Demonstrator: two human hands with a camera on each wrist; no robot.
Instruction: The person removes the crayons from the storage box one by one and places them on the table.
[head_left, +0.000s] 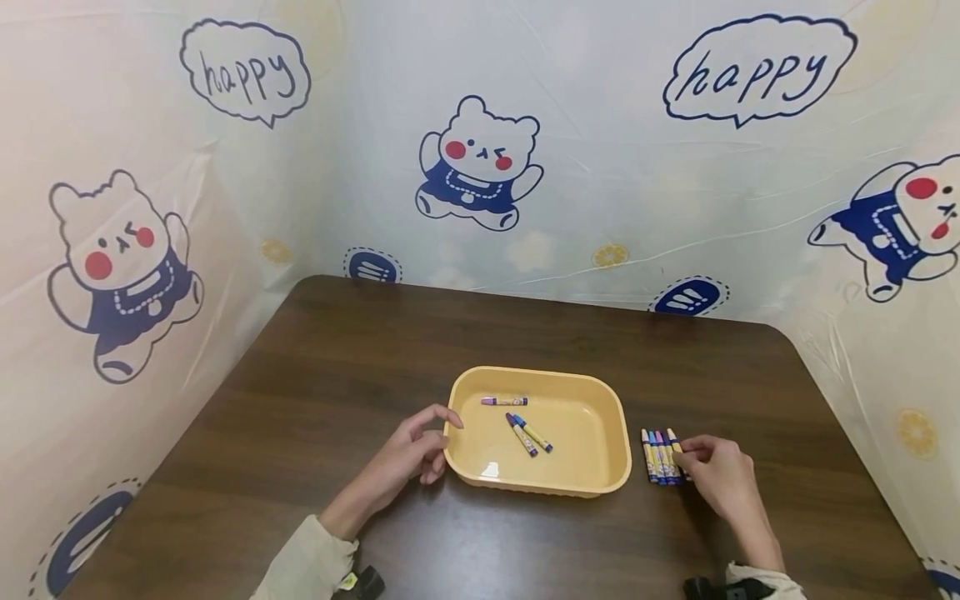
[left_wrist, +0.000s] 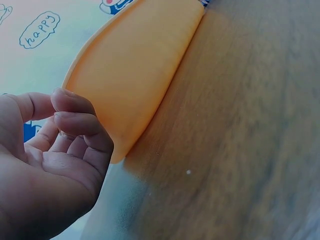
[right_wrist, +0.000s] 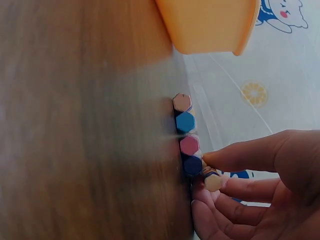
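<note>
My left hand (head_left: pixel 408 454) holds the left rim of a yellow plastic basket (head_left: pixel 615 417), index finger over the edge and thumb outside. In the left wrist view, its fingertips are at the rim of the basket (left_wrist: pixel 135 65). Inside lie a light purple crayon (head_left: pixel 504 402), a dark purple crayon (head_left: pixel 521 435) and a blue crayon (head_left: pixel 533 433). To the basket's right, my right hand (head_left: pixel 722 475) pinches a pale-ended crayon (right_wrist: pixel 212 182) between thumb and fingers. It is at the right end of a row of several crayons (head_left: pixel 657 458) lying side by side.
Everything is on a dark wooden table (head_left: pixel 337 358). Behind it and at both sides hangs a pale curtain (head_left: pixel 600 167) printed with bears and "happy" bubbles.
</note>
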